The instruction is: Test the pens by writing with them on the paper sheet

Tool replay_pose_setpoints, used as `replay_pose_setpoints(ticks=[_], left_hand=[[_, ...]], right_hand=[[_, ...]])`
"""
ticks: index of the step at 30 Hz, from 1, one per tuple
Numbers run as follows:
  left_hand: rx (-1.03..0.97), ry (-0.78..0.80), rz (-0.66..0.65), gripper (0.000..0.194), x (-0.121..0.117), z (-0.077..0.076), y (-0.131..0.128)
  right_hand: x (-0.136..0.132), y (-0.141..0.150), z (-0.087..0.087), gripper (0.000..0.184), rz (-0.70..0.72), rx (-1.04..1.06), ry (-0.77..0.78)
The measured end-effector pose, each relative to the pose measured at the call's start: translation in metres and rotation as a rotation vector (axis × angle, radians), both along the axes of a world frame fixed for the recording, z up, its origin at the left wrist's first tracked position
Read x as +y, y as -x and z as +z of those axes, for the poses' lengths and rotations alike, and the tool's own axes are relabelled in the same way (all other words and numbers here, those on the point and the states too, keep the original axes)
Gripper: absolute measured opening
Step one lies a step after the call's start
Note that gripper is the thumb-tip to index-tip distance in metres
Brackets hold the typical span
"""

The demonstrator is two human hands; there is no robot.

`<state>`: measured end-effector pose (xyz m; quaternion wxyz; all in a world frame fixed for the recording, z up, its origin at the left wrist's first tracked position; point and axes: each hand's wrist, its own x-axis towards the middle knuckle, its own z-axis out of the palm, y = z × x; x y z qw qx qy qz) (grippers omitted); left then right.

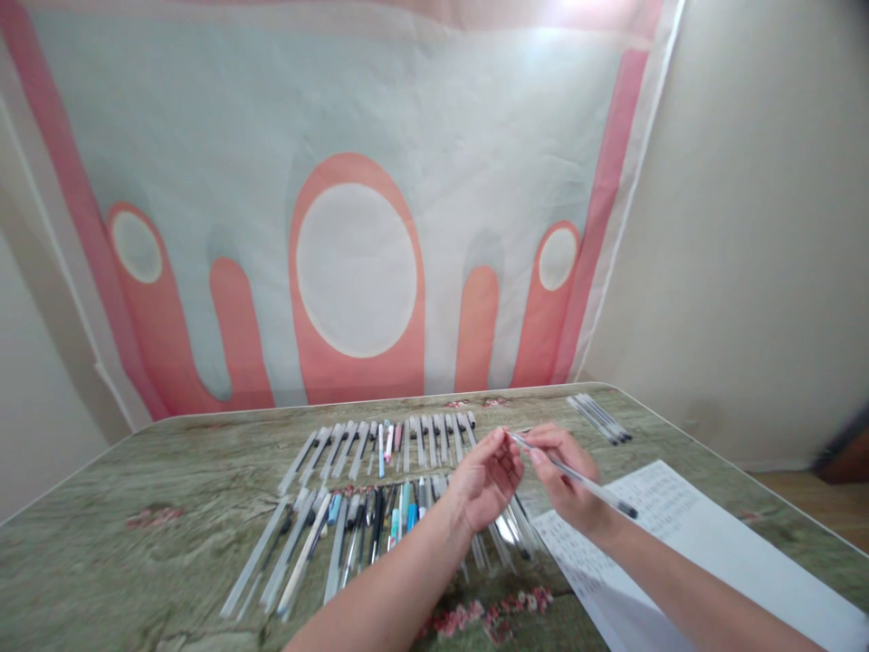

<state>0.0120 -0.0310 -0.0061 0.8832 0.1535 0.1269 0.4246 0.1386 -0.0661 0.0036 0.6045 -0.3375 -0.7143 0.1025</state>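
My right hand grips a clear-barrelled pen between thumb and fingers. The pen slants down to the right, its black end lying over the right wrist and its tip pointing at my left hand. The left hand is palm up, with thumb and fingertips pinched together right at that tip. Whatever sits in this pinch is too small to make out. Below and beside the left forearm lies a front row of assorted pens, partly covered by the arm. Behind it runs a second row of pens.
A sheet of handwritten paper lies under and beyond my right forearm. Several more pens are grouped at the table's back right. The wood-patterned table ends at a wall hung with a pink and grey cloth.
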Motion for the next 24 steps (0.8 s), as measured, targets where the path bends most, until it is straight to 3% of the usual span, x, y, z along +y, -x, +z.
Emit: replay_pose_setpoints(ticks=[24], left_hand=[[-0.061,-0.008,0.018,0.008,-0.0018,0.0006,-0.0017]], right_hand=[[0.0028,-0.0007,-0.0034,0.013,0.003,-0.02,-0.01]])
